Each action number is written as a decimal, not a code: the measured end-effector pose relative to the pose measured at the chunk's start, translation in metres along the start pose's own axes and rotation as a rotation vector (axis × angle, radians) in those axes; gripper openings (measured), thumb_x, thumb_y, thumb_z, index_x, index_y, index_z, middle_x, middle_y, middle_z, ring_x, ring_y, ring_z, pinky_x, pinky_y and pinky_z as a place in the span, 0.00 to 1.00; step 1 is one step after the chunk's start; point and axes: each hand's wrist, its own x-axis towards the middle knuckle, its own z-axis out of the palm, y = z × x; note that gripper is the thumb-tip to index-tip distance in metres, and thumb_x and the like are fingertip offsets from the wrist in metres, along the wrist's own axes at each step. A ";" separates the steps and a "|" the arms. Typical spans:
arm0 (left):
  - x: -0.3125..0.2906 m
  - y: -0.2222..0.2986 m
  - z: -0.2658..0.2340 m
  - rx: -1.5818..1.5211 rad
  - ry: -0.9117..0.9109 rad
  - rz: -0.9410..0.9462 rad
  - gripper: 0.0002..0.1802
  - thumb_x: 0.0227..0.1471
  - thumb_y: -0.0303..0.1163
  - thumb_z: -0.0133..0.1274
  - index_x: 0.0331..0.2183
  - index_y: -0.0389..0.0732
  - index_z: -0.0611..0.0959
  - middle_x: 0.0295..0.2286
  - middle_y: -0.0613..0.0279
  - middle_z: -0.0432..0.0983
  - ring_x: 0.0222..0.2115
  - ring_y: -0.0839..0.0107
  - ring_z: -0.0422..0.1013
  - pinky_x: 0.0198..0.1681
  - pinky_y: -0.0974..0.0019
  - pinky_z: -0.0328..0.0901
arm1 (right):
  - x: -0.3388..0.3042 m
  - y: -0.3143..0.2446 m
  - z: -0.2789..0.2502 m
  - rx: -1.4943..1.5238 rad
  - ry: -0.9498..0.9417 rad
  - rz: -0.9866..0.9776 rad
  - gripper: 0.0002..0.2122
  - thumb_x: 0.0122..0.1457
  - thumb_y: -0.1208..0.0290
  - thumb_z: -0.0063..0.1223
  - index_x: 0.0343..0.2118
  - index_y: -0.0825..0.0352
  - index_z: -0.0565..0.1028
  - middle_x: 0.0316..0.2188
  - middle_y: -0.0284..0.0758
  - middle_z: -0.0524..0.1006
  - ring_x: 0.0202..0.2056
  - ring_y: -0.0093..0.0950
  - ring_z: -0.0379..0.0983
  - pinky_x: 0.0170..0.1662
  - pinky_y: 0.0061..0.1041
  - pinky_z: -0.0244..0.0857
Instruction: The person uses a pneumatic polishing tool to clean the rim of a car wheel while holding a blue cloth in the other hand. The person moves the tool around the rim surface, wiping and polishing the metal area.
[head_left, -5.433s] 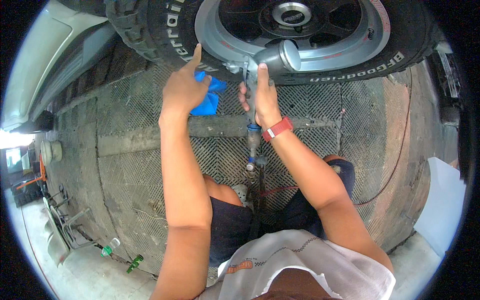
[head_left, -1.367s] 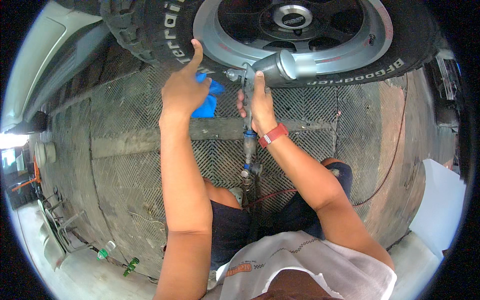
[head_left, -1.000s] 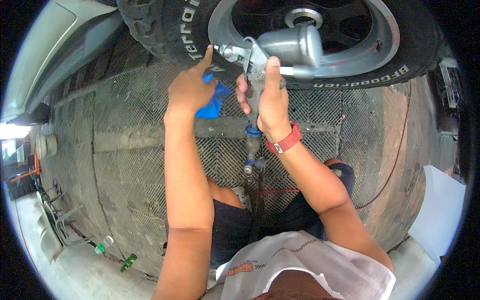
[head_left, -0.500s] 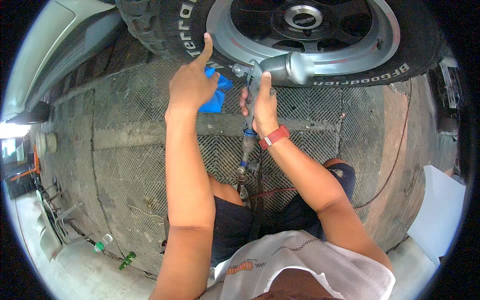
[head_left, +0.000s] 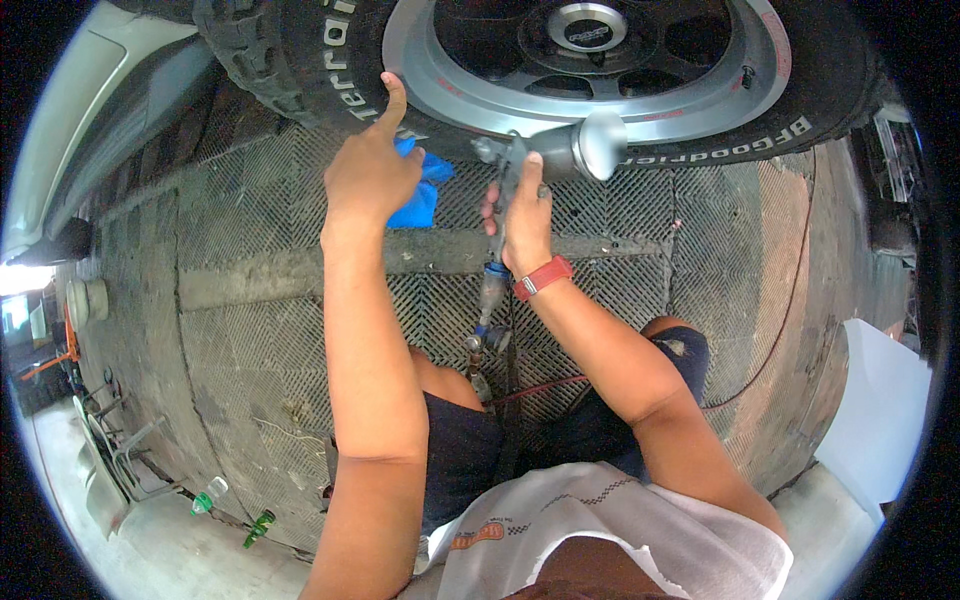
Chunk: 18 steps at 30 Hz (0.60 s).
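My right hand (head_left: pixel 524 210), with a red watch band at its wrist, is wrapped round the handle of a grey spray gun (head_left: pixel 508 185). The gun's metal cup (head_left: pixel 567 150) points to the right, just below the wheel rim (head_left: pixel 640 122). A blue cloth (head_left: pixel 420 190) is bunched in my left hand (head_left: pixel 370 172), partly hidden by the palm. The left index finger stretches toward the rim's lower left edge, over the sidewall of the black tire (head_left: pixel 330 95); I cannot tell whether it touches.
A thin red hose (head_left: pixel 790 345) runs across the ridged floor on the right. White panel (head_left: pixel 875 415) stands at the right, chairs (head_left: pixel 105 465) at the left. A clear bottle (head_left: pixel 209 494) and a green bottle (head_left: pixel 258 527) lie at lower left.
The wheel, both hands and the spray gun appear slightly further left in the view. The gun has tilted a little, and its cup sits slightly lower. Both grips stay the same.
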 end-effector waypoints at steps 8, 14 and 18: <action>0.000 -0.001 0.002 0.030 0.018 -0.010 0.55 0.60 0.43 0.60 0.76 0.77 0.45 0.50 0.43 0.84 0.52 0.42 0.80 0.57 0.44 0.72 | -0.009 -0.023 0.024 0.159 -0.236 0.011 0.33 0.77 0.37 0.32 0.30 0.66 0.74 0.21 0.33 0.74 0.19 0.24 0.71 0.16 0.25 0.60; 0.002 0.003 0.003 0.027 0.017 -0.025 0.56 0.60 0.43 0.61 0.76 0.77 0.44 0.60 0.53 0.79 0.58 0.45 0.77 0.63 0.46 0.70 | 0.021 0.004 -0.015 0.014 0.056 0.056 0.32 0.75 0.37 0.35 0.39 0.68 0.74 0.21 0.33 0.73 0.18 0.26 0.70 0.16 0.26 0.59; 0.001 0.004 0.002 0.002 0.021 -0.015 0.56 0.60 0.42 0.61 0.76 0.76 0.44 0.60 0.53 0.79 0.58 0.46 0.77 0.64 0.47 0.70 | 0.031 0.006 -0.043 -0.007 0.224 0.001 0.32 0.75 0.36 0.36 0.39 0.68 0.74 0.21 0.32 0.72 0.17 0.25 0.69 0.17 0.26 0.60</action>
